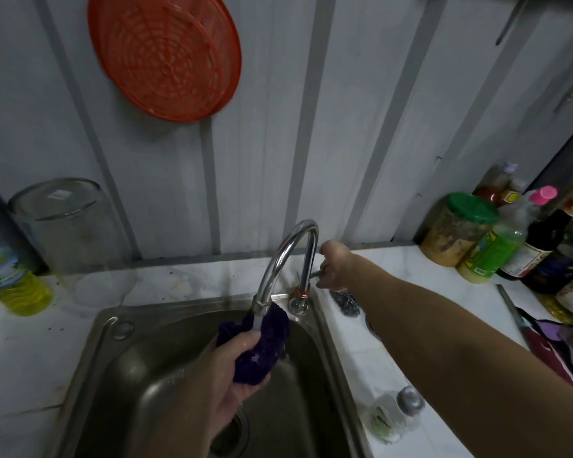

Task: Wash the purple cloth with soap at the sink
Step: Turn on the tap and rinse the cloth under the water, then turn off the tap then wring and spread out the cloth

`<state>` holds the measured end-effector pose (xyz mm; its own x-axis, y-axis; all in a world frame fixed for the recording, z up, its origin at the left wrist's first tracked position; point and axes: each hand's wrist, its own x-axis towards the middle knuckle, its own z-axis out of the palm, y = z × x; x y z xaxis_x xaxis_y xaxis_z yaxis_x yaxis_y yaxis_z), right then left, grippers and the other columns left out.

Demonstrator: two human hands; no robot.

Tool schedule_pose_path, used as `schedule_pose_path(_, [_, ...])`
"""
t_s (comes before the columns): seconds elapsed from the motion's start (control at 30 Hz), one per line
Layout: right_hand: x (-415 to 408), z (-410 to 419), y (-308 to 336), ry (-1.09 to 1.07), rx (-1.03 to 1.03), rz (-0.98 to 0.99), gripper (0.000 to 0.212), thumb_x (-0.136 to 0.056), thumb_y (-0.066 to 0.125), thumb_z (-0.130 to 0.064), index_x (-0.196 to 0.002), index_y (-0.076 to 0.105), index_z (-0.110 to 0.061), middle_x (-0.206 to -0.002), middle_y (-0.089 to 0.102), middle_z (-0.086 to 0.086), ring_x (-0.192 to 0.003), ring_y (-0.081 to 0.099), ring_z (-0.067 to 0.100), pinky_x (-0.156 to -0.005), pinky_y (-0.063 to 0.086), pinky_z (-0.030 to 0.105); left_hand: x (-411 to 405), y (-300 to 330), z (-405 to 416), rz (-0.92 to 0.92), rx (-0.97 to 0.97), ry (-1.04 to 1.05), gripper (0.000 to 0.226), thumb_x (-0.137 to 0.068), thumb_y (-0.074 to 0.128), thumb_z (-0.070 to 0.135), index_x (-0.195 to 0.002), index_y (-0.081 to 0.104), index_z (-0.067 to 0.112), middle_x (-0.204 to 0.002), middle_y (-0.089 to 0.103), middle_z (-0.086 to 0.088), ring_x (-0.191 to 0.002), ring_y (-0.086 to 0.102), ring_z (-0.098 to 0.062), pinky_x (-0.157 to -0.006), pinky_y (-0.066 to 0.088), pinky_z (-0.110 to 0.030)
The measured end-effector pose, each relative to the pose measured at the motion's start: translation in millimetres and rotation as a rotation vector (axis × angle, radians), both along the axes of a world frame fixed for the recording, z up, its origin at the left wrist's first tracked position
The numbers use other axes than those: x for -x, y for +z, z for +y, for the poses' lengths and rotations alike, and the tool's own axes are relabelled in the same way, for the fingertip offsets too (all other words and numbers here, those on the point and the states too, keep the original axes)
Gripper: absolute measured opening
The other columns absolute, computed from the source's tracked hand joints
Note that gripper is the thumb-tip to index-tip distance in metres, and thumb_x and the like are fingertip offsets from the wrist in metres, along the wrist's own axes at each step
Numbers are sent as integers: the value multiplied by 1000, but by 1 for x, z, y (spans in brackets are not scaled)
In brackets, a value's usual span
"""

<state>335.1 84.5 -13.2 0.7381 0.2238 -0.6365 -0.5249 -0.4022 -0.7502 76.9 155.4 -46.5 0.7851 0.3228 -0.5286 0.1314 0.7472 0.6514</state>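
My left hand (227,381) holds the bunched dark purple cloth (263,347) over the steel sink (113,365), right under the spout of the curved chrome faucet (286,256). A short stream of water runs from the spout onto the cloth. My right hand (334,266) reaches behind the faucet and is closed on its tap handle (313,275), which sticks out to the right of the pipe. A green dish soap bottle (492,249) stands among the bottles at the right.
An upturned clear glass jar (70,233) and a bottle of yellow liquid (14,276) stand at the left. An orange plastic strainer (166,54) hangs on the wall. A steel scourer (348,302), jars and sauce bottles (543,242) crowd the right counter; a knife (513,309) lies there.
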Motion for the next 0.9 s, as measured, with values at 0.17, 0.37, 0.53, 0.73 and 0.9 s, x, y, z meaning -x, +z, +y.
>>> schedule_pose_path(0.17, [12, 7, 12, -34, -90, 17, 53, -99, 37, -21, -149, 34, -3, -156, 38, 17, -141, 42, 37, -105, 44, 50, -5, 5, 2, 2, 9, -7, 48, -75, 73, 9, -122, 60, 11, -121, 68, -23, -108, 66, -40, -79, 55, -44])
schedule_pose_path(0.37, [3, 0, 5, 32, -17, 16, 44, -99, 41, -17, -139, 37, 3, -150, 38, 28, -136, 41, 44, -109, 42, 52, -9, 6, 1, 46, 15, 18, 50, -79, 75, 11, -126, 59, 12, -126, 66, -20, -113, 65, -39, -75, 57, -42])
schedule_pose_path(0.53, [0, 2, 0, 19, 56, 3, 54, -101, 39, -19, -148, 29, 6, -153, 35, 32, -138, 41, 48, -110, 43, 55, -9, 9, 1, 98, 1, 39, 49, -82, 77, 13, -128, 59, 16, -125, 68, -17, -111, 67, -38, -73, 59, -41])
schedule_pose_path(0.73, [10, 15, -4, 68, 48, -115, 36, -98, 35, -26, -121, 52, -3, -111, 56, 26, -96, 60, 39, -74, 54, 46, -4, 12, 2, 87, -31, 25, 41, -85, 75, 13, -124, 62, 17, -121, 72, -15, -109, 69, -35, -78, 60, -42])
schedule_pose_path(0.9, [16, 16, -2, 154, -22, -72, 64, -84, 38, -69, -95, 62, -11, -87, 57, 10, -77, 57, 26, -68, 52, 40, 1, 10, 3, 99, -27, 43, 41, -85, 75, 14, -124, 60, 16, -118, 73, -15, -109, 69, -35, -77, 60, -42])
